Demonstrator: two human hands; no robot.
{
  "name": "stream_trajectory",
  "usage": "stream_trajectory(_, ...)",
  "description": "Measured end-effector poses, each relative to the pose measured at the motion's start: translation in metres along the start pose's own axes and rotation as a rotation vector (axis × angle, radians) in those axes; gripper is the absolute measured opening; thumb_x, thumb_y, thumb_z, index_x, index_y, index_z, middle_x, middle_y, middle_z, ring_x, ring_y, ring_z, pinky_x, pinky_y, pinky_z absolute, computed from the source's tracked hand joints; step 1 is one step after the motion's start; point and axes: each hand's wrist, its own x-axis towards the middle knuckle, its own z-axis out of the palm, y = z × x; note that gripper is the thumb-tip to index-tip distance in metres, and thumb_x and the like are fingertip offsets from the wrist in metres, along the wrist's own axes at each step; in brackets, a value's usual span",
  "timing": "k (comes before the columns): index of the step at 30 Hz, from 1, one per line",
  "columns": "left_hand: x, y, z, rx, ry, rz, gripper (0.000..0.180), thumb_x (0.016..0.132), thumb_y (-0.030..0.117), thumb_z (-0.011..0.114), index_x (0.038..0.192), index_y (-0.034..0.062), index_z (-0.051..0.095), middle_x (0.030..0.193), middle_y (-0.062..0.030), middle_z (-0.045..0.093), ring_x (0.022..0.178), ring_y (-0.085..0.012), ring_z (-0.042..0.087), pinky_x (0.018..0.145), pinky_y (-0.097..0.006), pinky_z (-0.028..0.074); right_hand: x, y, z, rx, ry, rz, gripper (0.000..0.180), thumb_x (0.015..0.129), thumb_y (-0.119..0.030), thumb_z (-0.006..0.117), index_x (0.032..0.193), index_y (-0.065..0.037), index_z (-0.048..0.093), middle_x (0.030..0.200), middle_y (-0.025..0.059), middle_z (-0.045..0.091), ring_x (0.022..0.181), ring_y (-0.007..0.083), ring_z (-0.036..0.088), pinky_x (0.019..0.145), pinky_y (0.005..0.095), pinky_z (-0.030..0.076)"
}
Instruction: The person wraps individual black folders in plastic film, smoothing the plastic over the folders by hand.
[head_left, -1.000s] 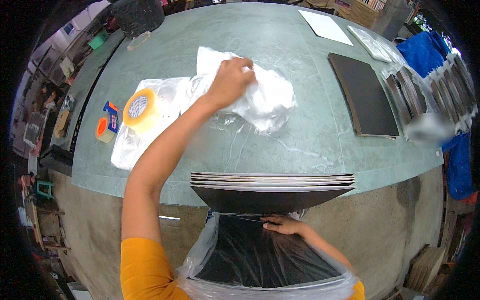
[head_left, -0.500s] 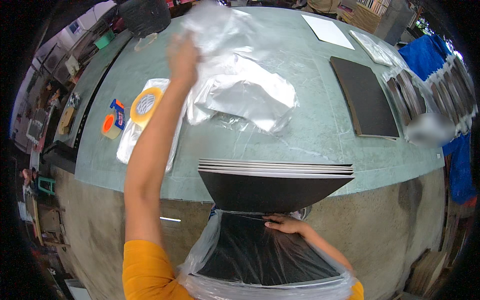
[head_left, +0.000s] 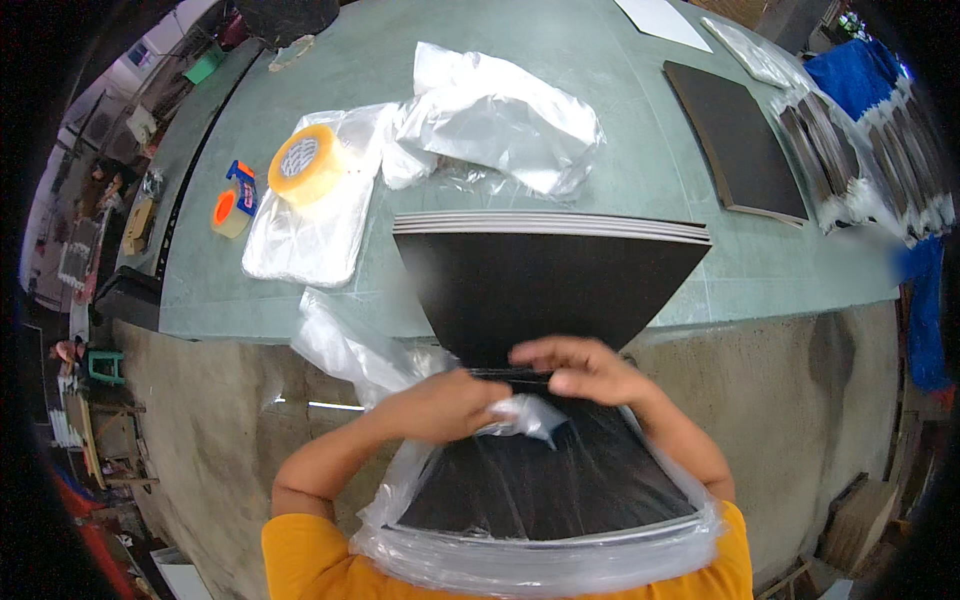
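Clear plastic film (head_left: 345, 345) is bunched in my left hand (head_left: 455, 405), whose fingers are wrapped round it. A crumpled end pokes out between my hands. My right hand (head_left: 590, 372) hovers just beside it, fingers stretched out and thumb apart, slightly blurred. Beneath both hands, close to my body, lies a dark flat board (head_left: 550, 490) covered in clear plastic. Just beyond, a stack of black boards (head_left: 560, 285) with pale edges tilts up by the table's near edge; its lower end is hidden behind my hands.
On the green table (head_left: 330, 310) lie a crumpled clear plastic heap (head_left: 500, 120), folded plastic bags (head_left: 310, 240) under a yellow tape roll (head_left: 345, 165), and a blue tape dispenser (head_left: 241, 190). More black boards (head_left: 735, 140) and plastic-wrapped bundles (head_left: 835, 165) stand at the right.
My left hand has come back from the far plastic heap to my body, bringing plastic film. My right hand has lifted from the wrapped board and moved up. The view has tilted downward.
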Motion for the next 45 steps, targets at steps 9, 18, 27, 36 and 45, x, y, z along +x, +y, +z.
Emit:
stream_trajectory(9, 0.021, -0.017, -0.01, -0.654, 0.826, -0.152, 0.036, 0.09, 0.031, 0.038, 0.107, 0.0016, 0.051, 0.085, -0.0013, 0.055, 0.073, -0.0091, 0.05, 0.064, -0.024, 0.041, -0.02, -0.037, 0.014, 0.497, 0.065, -0.218, 0.06, 0.076, -0.041, 0.058, 0.113, 0.004, 0.046, 0.106, 0.0119, 0.055, 0.097, 0.0167, 0.052, 0.085, 0.0298, 0.039)
stream_trajectory(18, 0.013, 0.03, -0.027, 0.193, 1.015, 0.037, 0.016, 0.078, 0.019, 0.056, 0.08, 0.0028, 0.057, 0.068, -0.0037, 0.055, 0.061, -0.0099, 0.051, 0.055, -0.024, 0.041, -0.028, -0.047, 0.005, 0.527, 0.443, -0.063, 0.015, 0.075, -0.015, 0.064, 0.075, 0.0, 0.06, 0.07, 0.0029, 0.059, 0.06, 0.0068, 0.052, 0.055, 0.0204, 0.042)
stream_trajectory(27, 0.031, -0.004, -0.011, -0.136, 0.32, 0.016, 0.028, 0.079, 0.021, 0.054, 0.059, 0.0031, 0.047, 0.049, -0.0021, 0.043, 0.046, -0.0081, 0.038, 0.042, -0.026, 0.03, -0.031, -0.029, -0.002, 0.792, 0.325, -0.361, 0.029, 0.077, -0.035, 0.06, 0.078, -0.007, 0.055, 0.073, 0.0027, 0.057, 0.059, 0.0118, 0.051, 0.054, 0.0272, 0.045)
stream_trajectory(36, -0.156, -0.118, -0.079, -0.064, 1.949, -0.108, 0.011, 0.07, -0.003, 0.046, 0.063, 0.0044, 0.044, 0.063, -0.0028, 0.048, 0.057, -0.0101, 0.044, 0.049, -0.023, 0.035, -0.085, -0.029, -0.03, 0.374, 0.355, -0.308, 0.02, 0.077, -0.022, 0.061, 0.077, -0.003, 0.059, 0.073, 0.0091, 0.061, 0.06, 0.0173, 0.059, 0.051, 0.0281, 0.046)
stream_trajectory(45, 0.012, 0.07, 0.006, 0.035, 0.547, 0.086, 0.016, 0.071, 0.017, 0.067, 0.07, 0.0046, 0.057, 0.058, -0.0053, 0.054, 0.049, -0.0103, 0.05, 0.046, -0.022, 0.038, -0.012, -0.067, 0.03, 0.356, 0.281, -0.125, 0.017, 0.079, -0.018, 0.06, 0.074, -0.002, 0.057, 0.068, 0.0035, 0.057, 0.062, 0.0092, 0.053, 0.058, 0.0227, 0.044)
